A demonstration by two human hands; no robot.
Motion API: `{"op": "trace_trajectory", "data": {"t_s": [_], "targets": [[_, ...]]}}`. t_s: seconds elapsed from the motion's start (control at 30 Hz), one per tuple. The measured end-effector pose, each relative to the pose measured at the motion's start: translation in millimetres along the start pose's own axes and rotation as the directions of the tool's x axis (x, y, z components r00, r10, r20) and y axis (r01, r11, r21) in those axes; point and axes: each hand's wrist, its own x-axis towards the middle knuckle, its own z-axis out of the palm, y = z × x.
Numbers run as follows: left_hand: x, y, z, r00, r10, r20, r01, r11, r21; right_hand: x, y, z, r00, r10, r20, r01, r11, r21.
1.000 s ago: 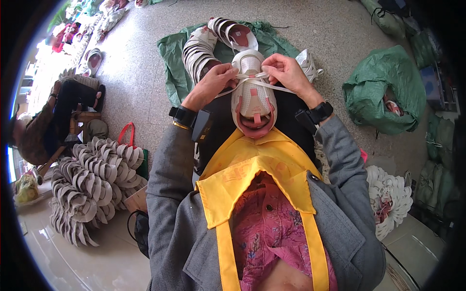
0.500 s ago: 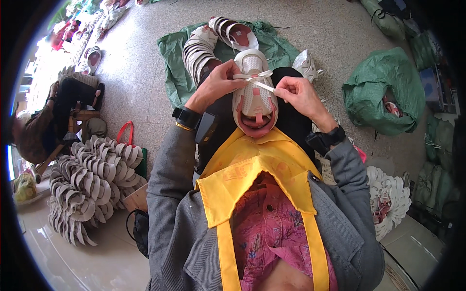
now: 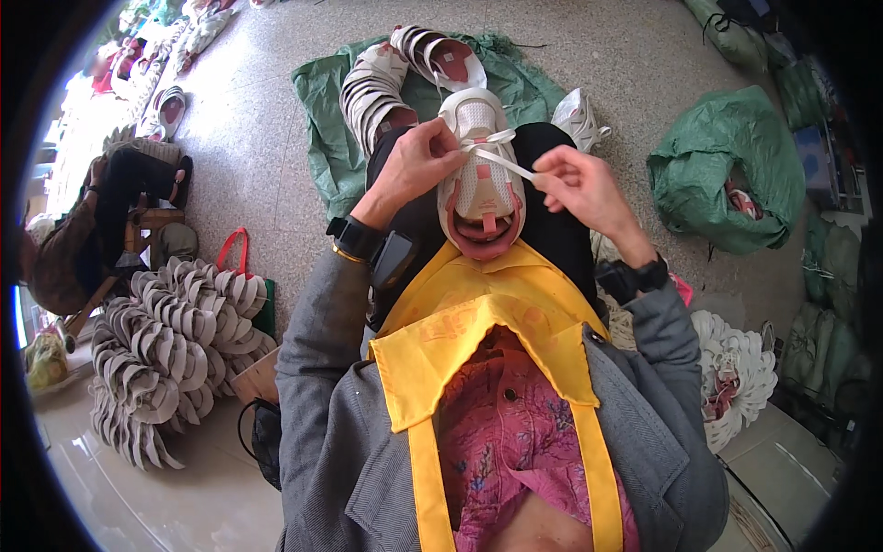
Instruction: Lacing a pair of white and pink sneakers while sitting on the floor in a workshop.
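A white shoe upper with pink trim (image 3: 480,193) lies across my lap, its heel opening toward me and no sole to be made out. A white shoelace (image 3: 504,162) crosses its front in a bow-like knot. My left hand (image 3: 416,170) is closed at the left side of the knot, thumb and fingers pinching the lace; the fingertips partly hide the hold. To the right of the upper, my right hand (image 3: 581,189) grips one end of the same lace, which is drawn taut from the knot.
Nested shoe uppers (image 3: 375,97) curve over a green sheet (image 3: 322,138) ahead. A green sack (image 3: 727,175) stands at right. Big bundles of grey pieces (image 3: 175,354) and white pieces (image 3: 740,373) flank me. Another person (image 3: 64,244) sits at far left.
My right hand has moved a little right and down, drawing the lace end out longer. The knot looks tighter and its loop smaller. My left hand stays by the knot.
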Motion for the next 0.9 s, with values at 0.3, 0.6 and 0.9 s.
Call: {"op": "trace_trajectory", "data": {"t_s": [0.3, 0.6, 0.9], "targets": [[-7, 2, -17, 0.977, -0.071, 0.202, 0.128, 0.95, -0.286, 32, 3, 47, 0.955, -0.25, -0.157, 0.18, 0.915, -0.361], [-61, 10, -72, 0.949, -0.176, 0.261, 0.267, 0.889, -0.372, 27, -1, 45, 0.968, -0.227, -0.105, 0.181, 0.926, -0.332], [-58, 12, -45, 0.995, -0.053, 0.082, 0.082, 0.909, -0.408, 26, -13, 48, 0.944, -0.31, -0.114, 0.239, 0.88, -0.411]]}}
